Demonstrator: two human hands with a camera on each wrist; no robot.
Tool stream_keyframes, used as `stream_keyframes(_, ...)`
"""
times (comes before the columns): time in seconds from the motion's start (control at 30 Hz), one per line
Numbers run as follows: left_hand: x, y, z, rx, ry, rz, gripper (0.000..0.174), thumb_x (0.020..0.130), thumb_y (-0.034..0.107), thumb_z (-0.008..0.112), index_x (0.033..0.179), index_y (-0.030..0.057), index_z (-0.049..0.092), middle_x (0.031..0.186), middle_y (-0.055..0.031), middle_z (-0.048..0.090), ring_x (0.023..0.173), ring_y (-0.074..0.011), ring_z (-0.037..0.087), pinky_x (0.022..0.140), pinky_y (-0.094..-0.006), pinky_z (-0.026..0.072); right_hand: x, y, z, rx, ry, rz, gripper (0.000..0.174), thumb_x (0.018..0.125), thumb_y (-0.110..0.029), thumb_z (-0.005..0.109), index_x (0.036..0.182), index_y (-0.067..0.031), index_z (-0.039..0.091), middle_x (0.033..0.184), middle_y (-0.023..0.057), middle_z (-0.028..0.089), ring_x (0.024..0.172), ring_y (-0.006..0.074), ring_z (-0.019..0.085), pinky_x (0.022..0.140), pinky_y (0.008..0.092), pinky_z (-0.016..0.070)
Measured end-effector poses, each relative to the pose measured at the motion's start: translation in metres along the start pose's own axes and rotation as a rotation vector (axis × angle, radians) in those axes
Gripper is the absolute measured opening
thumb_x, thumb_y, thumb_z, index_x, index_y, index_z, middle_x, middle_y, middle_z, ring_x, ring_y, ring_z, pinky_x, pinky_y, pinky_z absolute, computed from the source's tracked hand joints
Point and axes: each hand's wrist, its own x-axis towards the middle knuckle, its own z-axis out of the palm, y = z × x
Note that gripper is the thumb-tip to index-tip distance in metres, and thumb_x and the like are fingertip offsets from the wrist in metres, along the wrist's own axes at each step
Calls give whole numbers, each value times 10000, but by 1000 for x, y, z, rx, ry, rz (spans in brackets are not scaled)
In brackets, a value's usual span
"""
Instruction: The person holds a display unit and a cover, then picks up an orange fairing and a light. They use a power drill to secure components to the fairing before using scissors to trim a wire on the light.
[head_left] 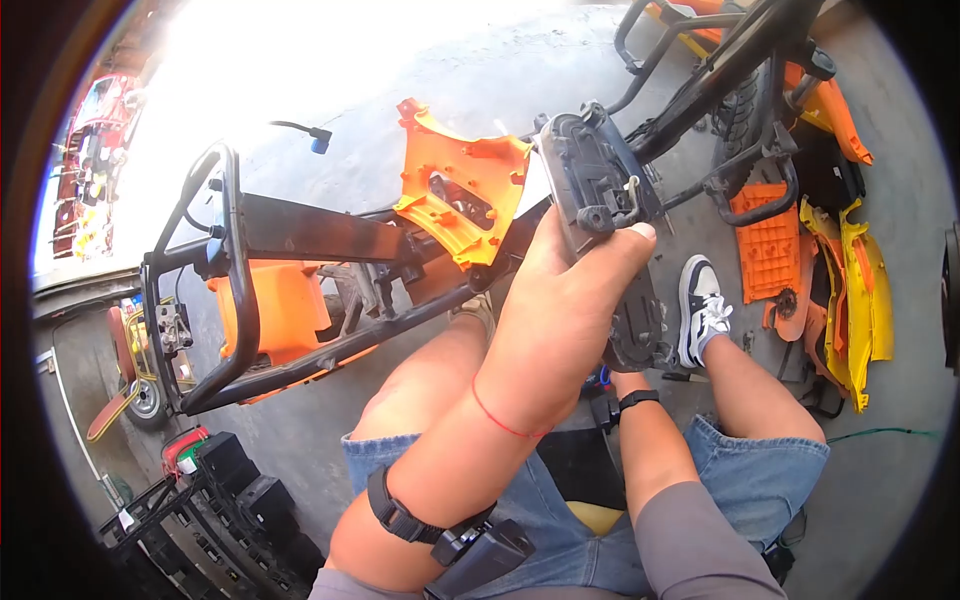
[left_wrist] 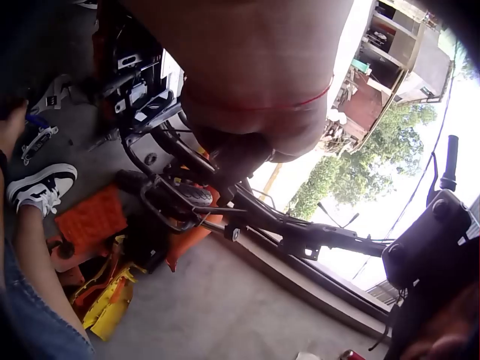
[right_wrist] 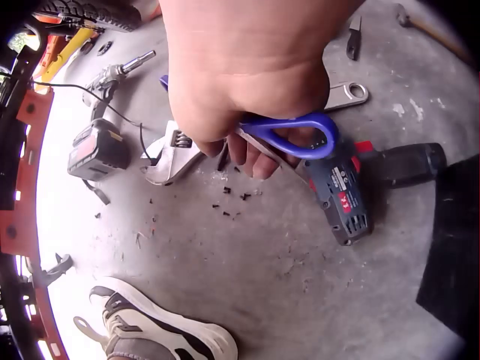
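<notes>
In the head view my left hand (head_left: 560, 300) grips a long black moulded part (head_left: 590, 165) by its edge. The thumb lies over that edge; the other fingers are hidden behind it. The part overlaps a black tubular vehicle frame (head_left: 320, 235). Low by the floor, my right hand (right_wrist: 251, 82) holds blue-handled scissors (right_wrist: 328, 133), its fingertips curled below the handle in the right wrist view. Beside the scissors lies a dark cordless drill (right_wrist: 345, 199) with red details. An adjustable wrench (right_wrist: 166, 156) is on the hand's other side.
Several small screws (right_wrist: 231, 199) lie scattered on the concrete floor. Another power tool (right_wrist: 97, 150) stands near the wrench. An orange panel (head_left: 465, 185) rests on the frame. Yellow panels (head_left: 870, 300) lie at the right; black parts (head_left: 230, 470) stand at lower left.
</notes>
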Motion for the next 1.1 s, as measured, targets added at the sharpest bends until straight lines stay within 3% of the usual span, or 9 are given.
stream_keyframes(0.13,-3,-7,4,59,-51,-27,364,896,199,661,1197,40,533,996,-5,592,895,-84,526,795,-256,448,27,34,-19,-14,-29,-231,243,848,-131,571,1000,49,632,813,127,658,649,230,632,543,373,477)
stream_keyframes(0.37,-2,-17,10,198,-87,24,296,902,153,650,1166,39,579,978,0,601,863,-73,552,746,-251,477,-29,11,-48,-301,-51,-4,299,824,-173,603,1049,19,644,909,144,662,856,262,656,725,378,507)
stream_keyframes(0.43,-3,-17,12,301,-105,18,317,895,147,658,1183,45,576,1016,-1,610,888,-82,550,795,-261,464,-46,1,-54,-825,300,-155,346,802,-235,638,1069,-14,654,1083,204,639,1056,323,614,901,411,486)
stream_keyframes(0.57,2,-23,9,252,-212,7,341,883,133,678,1196,45,574,1051,-7,618,957,-86,552,865,-262,441,-90,-71,-69,-691,279,-210,340,798,-256,634,1060,-42,668,1139,223,637,1095,375,597,935,428,478)
stream_keyframes(0.67,0,-27,7,331,-294,54,365,872,125,702,1201,45,566,1054,-7,619,974,-84,548,876,-259,437,-94,-152,-94,-369,291,-571,304,797,-220,633,1009,-8,687,967,191,714,898,346,681,824,398,512)
stream_keyframes(0.83,-17,-20,6,361,-436,-14,392,868,46,702,1219,38,528,1009,-51,636,913,-181,671,829,-321,532,-254,-306,-141,123,130,-1042,220,866,-86,616,1061,10,648,938,89,677,828,171,621,764,309,495)
stream_keyframes(0.93,-28,-19,6,337,-537,-13,412,869,45,699,1237,41,517,1015,-54,642,926,-184,672,844,-330,535,-343,-319,-150,-49,29,-1187,265,881,-71,608,1135,4,620,1021,110,672,910,201,633,815,322,496)
stream_keyframes(1.0,-29,-21,5,350,-555,-17,448,864,27,693,1268,44,502,1019,-57,646,923,-185,670,852,-333,535,-366,-307,-145,-368,-4,-1541,310,899,-60,583,1205,-10,582,1083,134,659,997,238,633,872,341,491)
stream_keyframes(1.1,-28,-22,8,300,-631,2,534,842,14,683,1330,50,468,1001,-59,648,895,-182,660,848,-334,536,-369,-285,-129,-304,-50,-1528,330,921,-82,589,1242,-17,553,1105,160,652,1057,266,628,907,359,482)
